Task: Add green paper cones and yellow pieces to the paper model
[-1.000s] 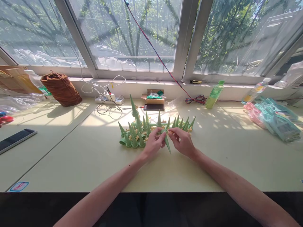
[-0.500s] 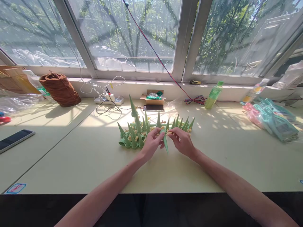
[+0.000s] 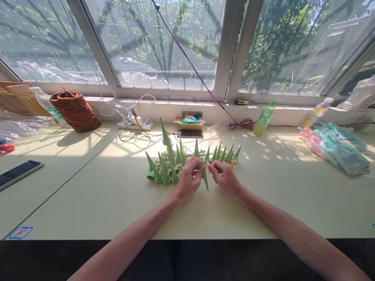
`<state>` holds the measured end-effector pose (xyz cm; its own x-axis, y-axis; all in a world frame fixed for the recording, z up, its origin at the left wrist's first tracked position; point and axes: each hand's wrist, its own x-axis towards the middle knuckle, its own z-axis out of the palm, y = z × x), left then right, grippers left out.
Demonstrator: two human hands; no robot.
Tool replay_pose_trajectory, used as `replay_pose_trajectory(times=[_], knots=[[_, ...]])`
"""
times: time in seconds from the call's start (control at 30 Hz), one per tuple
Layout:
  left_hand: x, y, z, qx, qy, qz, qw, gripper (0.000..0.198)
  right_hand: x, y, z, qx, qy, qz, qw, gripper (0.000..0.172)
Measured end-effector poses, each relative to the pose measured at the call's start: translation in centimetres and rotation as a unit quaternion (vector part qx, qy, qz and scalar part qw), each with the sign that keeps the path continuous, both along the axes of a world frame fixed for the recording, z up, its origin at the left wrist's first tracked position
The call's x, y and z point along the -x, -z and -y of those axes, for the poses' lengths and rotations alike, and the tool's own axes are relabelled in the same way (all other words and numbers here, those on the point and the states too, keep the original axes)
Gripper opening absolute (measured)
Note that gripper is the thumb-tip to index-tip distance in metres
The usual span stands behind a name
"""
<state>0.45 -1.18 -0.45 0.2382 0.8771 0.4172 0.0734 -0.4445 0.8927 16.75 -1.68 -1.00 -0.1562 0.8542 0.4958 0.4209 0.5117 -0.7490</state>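
My left hand (image 3: 190,176) is closed round a green cone (image 3: 206,182), whose tip points down toward the table's front edge. Close by on the right, my right hand (image 3: 224,174) pinches a small beige piece (image 3: 208,164) against the cone's wide end. The fingers hide part of both. More green cones (image 3: 166,177) stand in a cluster to the left of my hands, with small beige pieces among them. Behind my right hand is a row of upright green cones (image 3: 219,150). A taller cone (image 3: 164,132) rises at the back left of the cluster.
A phone (image 3: 190,134) lies before a small open box (image 3: 191,123) at the back. Cables and a power strip (image 3: 147,125) are left of it. A green bottle (image 3: 265,118) and plastic bags (image 3: 342,148) are on the right; a brown pouch (image 3: 75,110) and another phone (image 3: 20,174) are left.
My right hand has shifted slightly left, and the small beige piece is now closer against the cone. The fingers of my left hand have curled further round the cone.
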Motion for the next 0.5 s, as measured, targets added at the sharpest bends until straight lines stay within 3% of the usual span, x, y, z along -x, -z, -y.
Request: replay_pose_trajectory(times=[0.13,0.5], knots=[[-0.01,-0.1,0.07,-0.024,-0.007,-0.028,0.999,0.02,0.11,-0.08,0.15,0.043,-0.015,-0.043,0.998,0.038],[-0.34,-0.66,0.4,0.068,0.028,0.022,0.997,0.032,-0.16,0.31,0.0,0.018,0.013,-0.074,0.997,0.034]])
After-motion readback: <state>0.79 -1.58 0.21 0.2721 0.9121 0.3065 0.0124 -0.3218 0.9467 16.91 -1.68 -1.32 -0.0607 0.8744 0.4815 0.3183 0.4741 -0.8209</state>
